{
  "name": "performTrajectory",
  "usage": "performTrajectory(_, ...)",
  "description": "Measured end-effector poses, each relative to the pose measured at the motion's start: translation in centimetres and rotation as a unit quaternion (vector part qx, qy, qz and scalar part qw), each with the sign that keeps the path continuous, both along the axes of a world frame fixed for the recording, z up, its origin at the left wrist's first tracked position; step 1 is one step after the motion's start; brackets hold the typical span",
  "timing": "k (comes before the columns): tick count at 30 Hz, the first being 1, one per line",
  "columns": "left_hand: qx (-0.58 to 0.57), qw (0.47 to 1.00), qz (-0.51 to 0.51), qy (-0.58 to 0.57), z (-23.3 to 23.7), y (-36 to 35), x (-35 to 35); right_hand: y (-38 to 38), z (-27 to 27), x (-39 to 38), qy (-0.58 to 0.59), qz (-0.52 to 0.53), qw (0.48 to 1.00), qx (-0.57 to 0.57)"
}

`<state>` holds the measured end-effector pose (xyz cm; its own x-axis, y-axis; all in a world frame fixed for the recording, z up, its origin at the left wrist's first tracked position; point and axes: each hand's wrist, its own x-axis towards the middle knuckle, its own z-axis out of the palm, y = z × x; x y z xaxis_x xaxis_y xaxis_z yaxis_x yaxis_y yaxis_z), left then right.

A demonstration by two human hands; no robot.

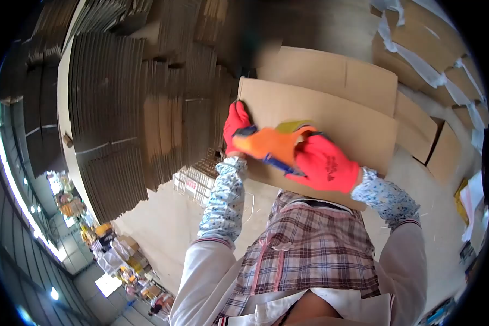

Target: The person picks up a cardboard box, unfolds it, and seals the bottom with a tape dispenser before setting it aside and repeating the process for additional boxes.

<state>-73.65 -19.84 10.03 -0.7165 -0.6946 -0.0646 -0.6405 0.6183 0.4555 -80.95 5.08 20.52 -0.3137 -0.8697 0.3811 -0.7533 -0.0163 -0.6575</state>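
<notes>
Nearest: plaid apron (315, 244) over a white jacket, pale sleeves on both arms. Floral sleeve covers (225, 195) on both forearms, red gloves on both hands.

Hands apart. Right hand (328, 164) closed around an orange tape dispenser (269, 141), which has a blue part on its lower side and a yellow-green part on top; a bit blurred. Dispenser lies over the front panel of a cardboard box (348, 117), its front end pointing left at the left hand. Left hand (236, 127) on the box's left edge, fingers pointing up along it; can't tell if it clamps the board or only presses. Can't tell if dispenser touches the left glove either.

Box sits in front of the body, above the apron in view; another panel (364, 73) shows behind its front one. More cardboard panels (418, 127) just right of it.

Beyond: pale floor (163, 228), tall stacks of flattened cardboard (106, 108) on left, cartons (424, 43) with whitish strips upper right. Dark blurred area top centre, unclear. Farthest: mixed goods (130, 261) lower left, ribbed wall (16, 239), bright lights.
</notes>
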Motion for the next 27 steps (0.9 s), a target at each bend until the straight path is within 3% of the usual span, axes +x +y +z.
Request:
performTrajectory(1, 0.046, 0.996, 0.077, -0.03, 1.7, 0.4, -1.1, -1.4, -1.8, 0.7, 0.04, 0.033, 0.999, -0.009)
performTrajectory(3, 0.072, 0.996, 0.025, 0.039, -0.4, -1.9, 0.4, -2.9, -3.2, 0.2, 0.053, 0.056, 0.997, -0.016)
performTrajectory(4, 0.199, 0.979, -0.007, 0.035, 0.9, -3.1, 1.5, -3.3, -3.8, -0.3, 0.074, 0.068, 0.995, -0.016)
performTrajectory(5, 0.323, 0.945, -0.042, 0.033, 3.7, -3.9, 2.4, -3.0, -4.4, -0.4, 0.094, 0.086, 0.992, -0.014)
performTrajectory(7, 0.315, 0.913, -0.12, 0.229, 11.3, -2.3, 1.6, -1.6, -5.1, -0.9, 0.173, 0.096, 0.98, -0.015)
performTrajectory(9, 0.363, 0.863, -0.321, 0.145, 14.7, -3.5, 3.9, -0.8, -5.1, -0.8, 0.17, 0.109, 0.979, 0.013)
performTrajectory(11, 0.222, 0.85, -0.477, -0.016, 17.0, -2.8, 3.0, -0.6, -5.6, -1.1, 0.19, 0.107, 0.976, 0.018)
performTrajectory(13, 0.268, 0.845, -0.462, -0.027, 16.4, -3.0, 3.5, -0.8, -5.4, -1.3, 0.211, 0.097, 0.973, 0.018)
performTrajectory(15, 0.345, 0.8, -0.489, -0.033, 16.2, -3.1, 3.1, -0.7, -4.8, -1.6, 0.257, 0.102, 0.961, 0.014)
performTrajectory(17, 0.374, 0.797, -0.474, -0.009, 15.8, -2.9, 2.8, -0.5, -4.7, -1.3, 0.237, 0.098, 0.967, 0.006)
performTrajectory(19, 0.563, 0.714, -0.413, 0.052, 15.6, -3.0, 2.2, -0.2, -4.7, -1.2, 0.217, 0.094, 0.972, -0.003)
performTrajectory(20, 0.601, 0.69, -0.389, 0.109, 15.1, -3.3, 2.4, 0.1, -4.6, -1.2, 0.214, 0.089, 0.973, -0.004)
performTrajectory(21, 0.578, 0.707, -0.369, 0.173, 15.3, -3.5, 2.2, 0.3, -4.6, -1.2, 0.211, 0.084, 0.974, -0.005)
performTrajectory(23, 0.46, 0.83, -0.213, 0.234, 16.6, -2.9, 2.7, 0.3, -4.5, -1.3, 0.223, 0.068, 0.972, -0.012)
performTrajectory(25, 0.417, 0.879, -0.173, 0.154, 17.5, -1.8, 1.8, 0.1, -4.6, -1.3, 0.261, 0.073, 0.962, -0.035)
performTrajectory(26, 0.43, 0.878, -0.2, 0.061, 17.6, -1.7, 1.3, 0.1, -4.6, -1.2, 0.28, 0.077, 0.956, -0.046)
performTrajectory(27, 0.482, 0.86, -0.165, -0.037, 17.8, -1.1, 1.1, 0.1, -4.5, -1.1, 0.298, 0.082, 0.949, -0.057)
